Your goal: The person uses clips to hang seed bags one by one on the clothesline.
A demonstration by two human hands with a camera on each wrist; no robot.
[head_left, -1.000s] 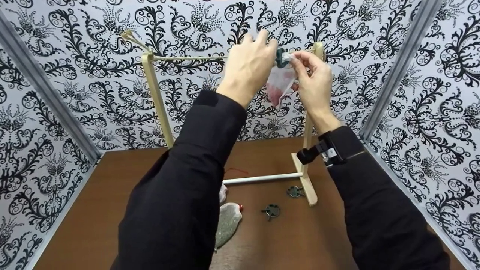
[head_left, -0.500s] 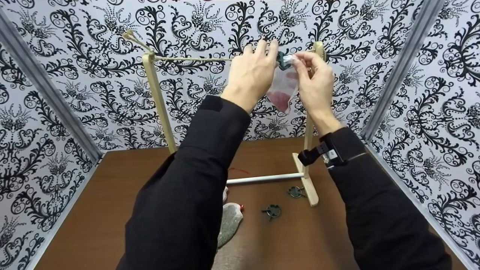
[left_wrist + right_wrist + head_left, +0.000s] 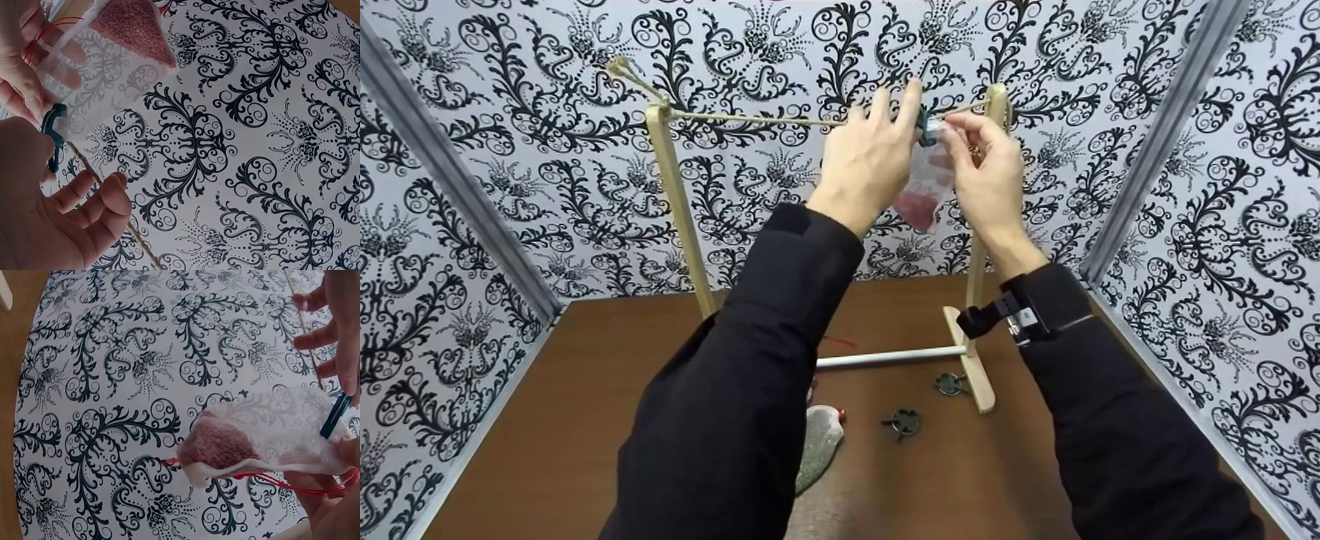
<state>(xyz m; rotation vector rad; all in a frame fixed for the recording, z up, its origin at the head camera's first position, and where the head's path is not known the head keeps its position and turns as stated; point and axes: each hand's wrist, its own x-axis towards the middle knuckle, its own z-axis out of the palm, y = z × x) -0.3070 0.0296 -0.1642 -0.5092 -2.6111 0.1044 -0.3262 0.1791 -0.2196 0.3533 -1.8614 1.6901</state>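
A sheer white mesh bag (image 3: 281, 430) with small reddish grains in its bottom hangs from the rope. Red drawstrings (image 3: 281, 482) trail along its side in the right wrist view. At the bag's gathered top is a dark green plastic clip (image 3: 53, 135), beside the twine rope (image 3: 135, 233). My left hand (image 3: 870, 157) pinches the clip between thumb and index finger, its other fingers loosely bent near the rope. With thumb and forefinger, my right hand (image 3: 990, 169) pinches the bag's top just right of the clip. How far the clip's jaws are apart I cannot tell.
The rope spans a wooden frame with a left post (image 3: 679, 202) and right post (image 3: 976, 262). A white crossbar (image 3: 892, 356) runs low. Two green clips, a nearer one (image 3: 905, 423) and a farther one (image 3: 949, 384), and a greenish-filled bag (image 3: 819, 446) lie on the brown table (image 3: 532, 420).
Both hands have come slightly lower with the clip and bag, and my left hand has shifted a little right. The bag has swung slightly. Both hands keep their hold.
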